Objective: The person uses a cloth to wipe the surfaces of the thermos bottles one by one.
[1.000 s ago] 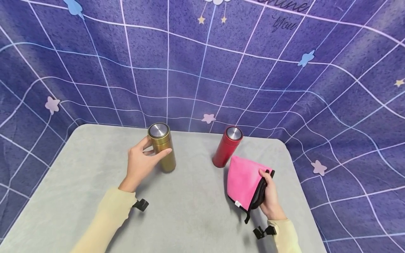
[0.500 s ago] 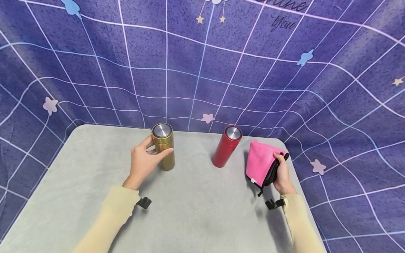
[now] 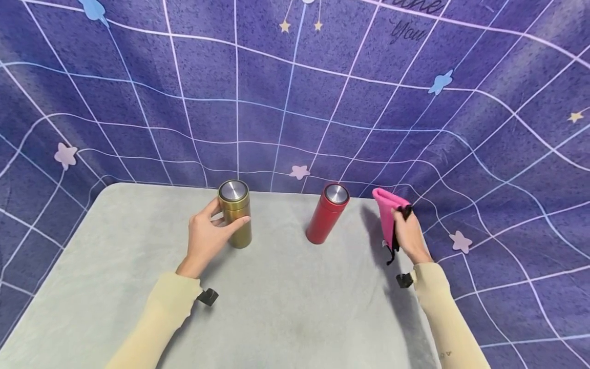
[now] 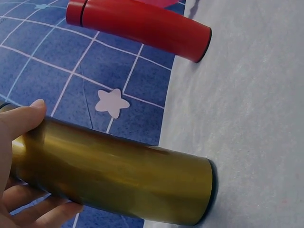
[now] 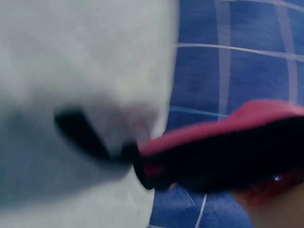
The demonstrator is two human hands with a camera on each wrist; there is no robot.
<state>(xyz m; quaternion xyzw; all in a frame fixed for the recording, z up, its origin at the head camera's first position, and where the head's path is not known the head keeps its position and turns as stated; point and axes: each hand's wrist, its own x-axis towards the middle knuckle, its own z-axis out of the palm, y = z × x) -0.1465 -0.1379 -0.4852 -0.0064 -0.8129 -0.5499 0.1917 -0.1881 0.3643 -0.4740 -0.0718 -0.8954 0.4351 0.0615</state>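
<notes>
My left hand (image 3: 205,238) grips a gold thermos flask (image 3: 241,236) with a steel-topped lid, thumb on one side and fingers round the other. The flask stands upright, its base at the tabletop in the left wrist view. To its right is a red thermos flask (image 3: 324,220), also upright with a steel-topped lid; no hand touches it. At the table's right edge my right hand (image 3: 409,237) holds a pink cloth item (image 3: 385,215) with black edging and a dangling black strap, raised above the tabletop. Its exact kind cannot be told; in the right wrist view it is blurred.
A pale grey cloth-covered table (image 3: 295,297) lies under everything. Behind it and at the sides hangs a purple-blue curtain (image 3: 276,118) printed with grid lines and stars, close to the table's back and right edges.
My right hand has carried the pink cloth item right and toward the back of the table, turning it nearly edge-on. My left hand keeps its grip on the gold thermos flask.
</notes>
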